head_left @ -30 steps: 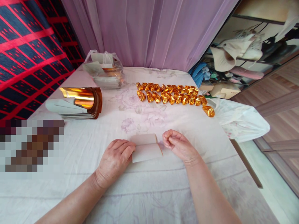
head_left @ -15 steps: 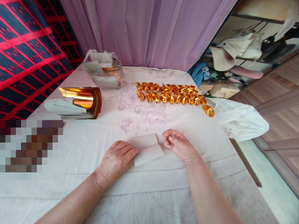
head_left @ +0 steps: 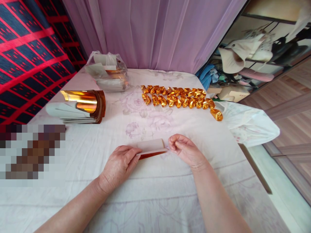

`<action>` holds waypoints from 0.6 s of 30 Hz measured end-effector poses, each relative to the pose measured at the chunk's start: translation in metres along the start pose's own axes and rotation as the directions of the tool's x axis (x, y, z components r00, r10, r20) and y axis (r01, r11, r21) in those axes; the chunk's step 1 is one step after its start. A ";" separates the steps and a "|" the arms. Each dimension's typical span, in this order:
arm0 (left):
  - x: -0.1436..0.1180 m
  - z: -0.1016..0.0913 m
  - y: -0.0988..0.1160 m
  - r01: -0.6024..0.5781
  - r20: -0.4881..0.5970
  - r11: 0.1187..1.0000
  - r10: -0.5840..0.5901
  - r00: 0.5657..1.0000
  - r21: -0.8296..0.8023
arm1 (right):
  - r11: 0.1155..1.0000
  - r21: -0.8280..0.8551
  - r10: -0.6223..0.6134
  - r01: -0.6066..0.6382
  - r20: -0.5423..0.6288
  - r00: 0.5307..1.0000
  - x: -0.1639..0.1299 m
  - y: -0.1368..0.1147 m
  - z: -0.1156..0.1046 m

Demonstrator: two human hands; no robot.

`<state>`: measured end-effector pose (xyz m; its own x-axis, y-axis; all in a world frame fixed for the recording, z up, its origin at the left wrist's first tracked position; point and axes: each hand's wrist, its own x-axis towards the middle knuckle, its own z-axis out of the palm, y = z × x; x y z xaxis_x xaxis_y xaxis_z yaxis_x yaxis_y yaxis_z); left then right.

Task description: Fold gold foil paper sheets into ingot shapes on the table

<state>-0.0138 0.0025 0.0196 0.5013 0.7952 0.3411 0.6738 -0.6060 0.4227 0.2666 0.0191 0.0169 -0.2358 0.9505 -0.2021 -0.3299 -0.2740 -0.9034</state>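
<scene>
Head view: your left hand (head_left: 119, 165) lies palm down on the bedsheet (head_left: 150, 194), its fingers stretched out flat and pressing on the left end of a folded sheet of paper (head_left: 151, 146). That sheet lies on the bedsheet between your two hands, near the front of the bed; its upper face is dull beige, and a thin strip of glossy copper-brown shows along its lower edge where it is folded over. Your right hand (head_left: 186, 150) is curled loosely, thumb and fingertips pinched together right at the right end of the sheet; whether they actually grip the edge or only touch it you cannot tell from here.

Further back on the bedsheet, well apart from your hands, two rows of small folded gold pieces (head_left: 178, 97) run side by side, with one more piece set off at the right end. To the left lies a stack of foil sheets (head_left: 80, 106), the top ones curling up so that their gold face shows. Behind that stack sits a clear plastic bag (head_left: 108, 71) with more sheets inside. A lilac curtain (head_left: 155, 32) hangs behind the bed, a red and dark patterned cloth (head_left: 26, 51) covers the left side, and a cluttered shelf (head_left: 255, 55) stands at the right.
</scene>
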 end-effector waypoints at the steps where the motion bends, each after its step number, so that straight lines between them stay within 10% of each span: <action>1: -0.001 0.001 -0.001 0.010 -0.002 1.000 -0.010 1.000 -0.003 | 1.000 -0.008 -0.001 0.001 -0.002 1.000 0.000 0.000 0.000; 18: 0.001 0.004 -0.005 0.078 -0.009 0.993 -0.079 0.997 -0.085 | 0.978 -0.202 0.064 -0.042 0.100 0.993 -0.003 -0.001 -0.002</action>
<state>-0.0141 0.0066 0.0146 0.4415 0.8403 0.3146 0.6624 -0.5418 0.5174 0.2692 0.0163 0.0174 -0.3463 0.9119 -0.2204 -0.1282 -0.2788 -0.9518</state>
